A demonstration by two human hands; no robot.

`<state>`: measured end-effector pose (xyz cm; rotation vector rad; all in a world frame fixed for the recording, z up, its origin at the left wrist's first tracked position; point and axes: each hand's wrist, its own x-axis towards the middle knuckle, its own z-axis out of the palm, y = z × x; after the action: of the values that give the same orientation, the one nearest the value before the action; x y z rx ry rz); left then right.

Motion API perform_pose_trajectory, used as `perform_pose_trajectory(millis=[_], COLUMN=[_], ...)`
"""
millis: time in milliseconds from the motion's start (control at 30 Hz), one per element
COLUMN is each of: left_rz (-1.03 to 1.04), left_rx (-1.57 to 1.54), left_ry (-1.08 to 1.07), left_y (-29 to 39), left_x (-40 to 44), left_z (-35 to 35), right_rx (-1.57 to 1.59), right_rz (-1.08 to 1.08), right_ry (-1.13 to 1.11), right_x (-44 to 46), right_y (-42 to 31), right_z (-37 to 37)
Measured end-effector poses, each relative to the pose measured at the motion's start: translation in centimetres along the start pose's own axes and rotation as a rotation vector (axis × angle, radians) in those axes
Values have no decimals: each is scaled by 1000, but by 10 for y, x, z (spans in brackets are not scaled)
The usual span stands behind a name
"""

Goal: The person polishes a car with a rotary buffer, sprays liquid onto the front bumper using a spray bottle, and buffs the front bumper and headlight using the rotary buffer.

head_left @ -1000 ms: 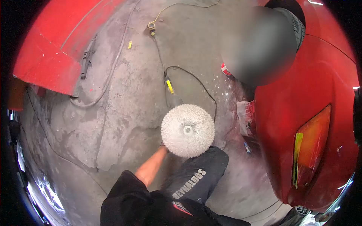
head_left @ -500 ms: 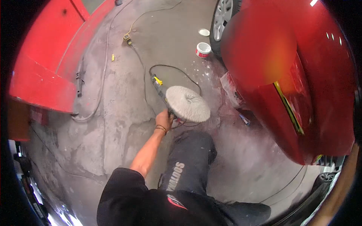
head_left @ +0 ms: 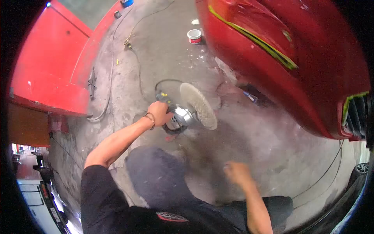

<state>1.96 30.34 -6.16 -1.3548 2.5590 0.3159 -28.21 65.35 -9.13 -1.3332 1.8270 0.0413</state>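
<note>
In the curled left hand (head_left: 158,113) is the polisher (head_left: 182,114); whether the blurred right hand (head_left: 238,173) is spread, I cannot tell.

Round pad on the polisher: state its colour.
The round pad is off-white, with a greyish cast; the head view shows it best.

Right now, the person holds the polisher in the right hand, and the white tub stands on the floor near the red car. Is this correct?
Not quite: the head view shows the left hand holding the polisher. The rest is correct.
</note>
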Motion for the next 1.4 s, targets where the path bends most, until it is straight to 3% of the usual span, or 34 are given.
perform_pose_trajectory(millis=[67, 167, 267, 367, 433, 500, 567, 733, 833, 900, 933, 1000, 1033, 1100, 1200, 1333, 1400], left_rz=[-17, -260, -440, -534, -553, -552, -526, -496, -269, -4, -112, -215, -223, -10, -22, 202, 104], left_rx=[-135, -621, -1130, -1422, -1436, -1454, -1512, -1429, -1179, -1716, -1811, -1415, -964, -1260, -1717, -1668, -1840], left_ry=[-35, -265, -384, -432, -399, -356, -281, -121, 68, 428, 660, 749, 593, 649, 530, 485, 396], left_y=[50, 116, 184, 234, 267, 301, 325, 351, 369, 380, 381, 389, 402, 461, 424, 433, 439], left_x=[-33, -85, -145, -209, -251, -289, -321, -359, -381, -401, -409, -425, -431, -395, -361, -298, -288], left_z=[-29, -75, -104, -117, -134, -149, -153, -168, -187, -150, -99, -28, -12, -46, -28, -47, -53], right_rx=[-125, 12, 324, 437, 380, 516, 892, 858, 808, 897, 889, 932, 974, 941, 942, 638, 551], right_rz=[-154, -105, -442, -753, -888, -903, -814, -819, -892, -983, -964, -953, -957, -1012, -1058, -991, -972], right_ry=[-233, -149, 429, 438, 449, 418, 305, 440, 450, 419, 387, 279, 191, 224, 346, 391, 426], right_x=[12, 12, -2, -21, -51, -91, -133, -169, -180, -181, -184, -201, -210, -212, -216, -200, -190], right_y=[15, 19, 28, 55, 65, 55, 34, 35, 34, 33, 32, 27, 27, 30, 36, 52, 58], right_z=[50, 51, 21, 8, 2, 10, 32, 2, -29, -34, -32, -50, -58, -55, -68, -87, -94])
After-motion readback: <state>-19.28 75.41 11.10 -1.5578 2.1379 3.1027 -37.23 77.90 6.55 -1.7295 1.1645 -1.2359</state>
